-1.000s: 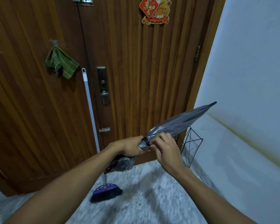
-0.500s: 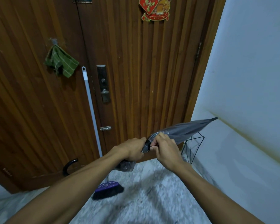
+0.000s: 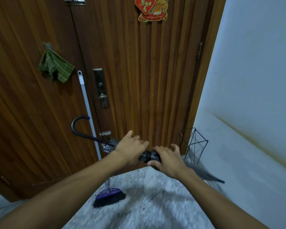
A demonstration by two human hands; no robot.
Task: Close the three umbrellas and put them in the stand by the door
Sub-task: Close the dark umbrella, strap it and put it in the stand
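A closed grey umbrella [image 3: 202, 171] lies slanted across the view in front of the door. Its curved black handle [image 3: 79, 126] is up at the left and its tip [image 3: 221, 181] points down to the right. My right hand [image 3: 168, 160] wraps around the rolled canopy at its middle, thumb underneath. My left hand [image 3: 130, 147] rests on the umbrella just left of it, fingers spread and not gripping. The black wire stand [image 3: 195, 142] sits on the floor in the corner between door and wall, just beyond my right hand. No other umbrella is in view.
A broom [image 3: 108, 195] with a purple head and a white pole leans against the wooden door [image 3: 139, 80]. A green cloth [image 3: 56, 67] hangs on the door at the left. A white wall [image 3: 254, 96] closes the right side. The floor is grey marble.
The umbrella has tipped over: its tip swung from upper right down to lower right, and the handle rose at the left. My left hand's fingers have spread open. Both hands moved toward the stand.
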